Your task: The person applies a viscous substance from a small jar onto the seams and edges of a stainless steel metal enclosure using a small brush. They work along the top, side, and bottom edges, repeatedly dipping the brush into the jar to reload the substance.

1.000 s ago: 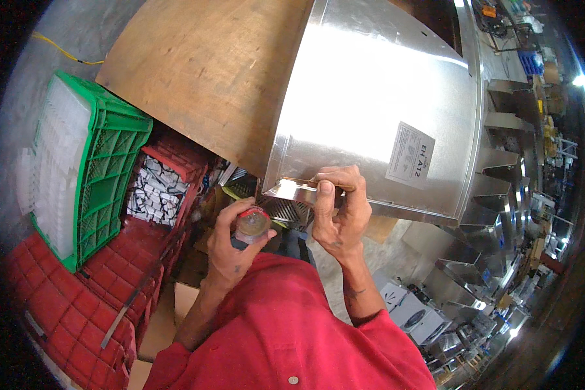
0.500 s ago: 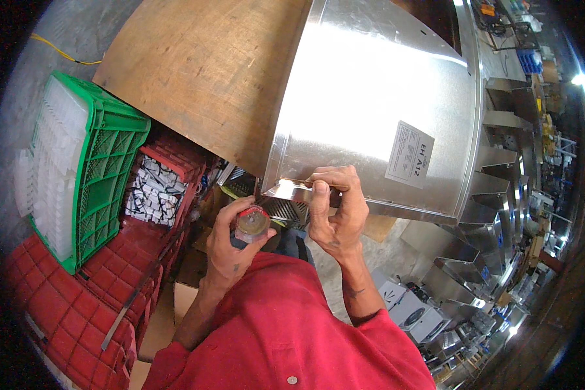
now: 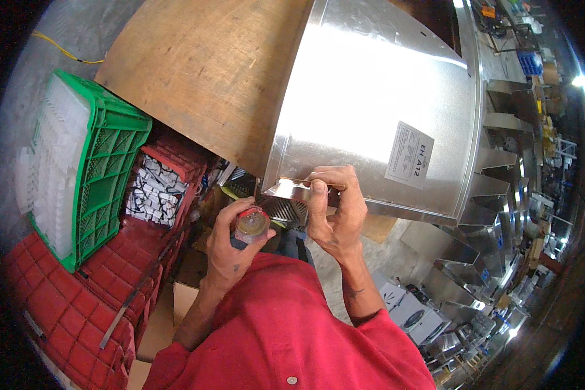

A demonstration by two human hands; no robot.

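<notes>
My left hand (image 3: 233,240) is closed around a small round container (image 3: 252,225), see-through with a red rim, held just off the near corner of a shiny sheet-metal housing (image 3: 351,130). My right hand (image 3: 337,211) pinches a thin brownish stick-like thing (image 3: 299,181) between thumb and bent fingers, at the housing's near edge. The stick's tip lies over the bright metal corner; its exact kind cannot be made out. A grey printed label (image 3: 409,155) is stuck on the housing's top face.
The housing rests beside a bare wooden board (image 3: 201,71). To the left, a green crate (image 3: 114,162) holds white plastic parts, near a red crate (image 3: 179,162) of small white wired pieces. Bent metal panels (image 3: 494,188) stand in a row at right. A yellow cable (image 3: 58,49) lies on the floor.
Almost nothing differs. My right hand has shifted very slightly left along the metal edge; my left hand keeps its hold on the container.
</notes>
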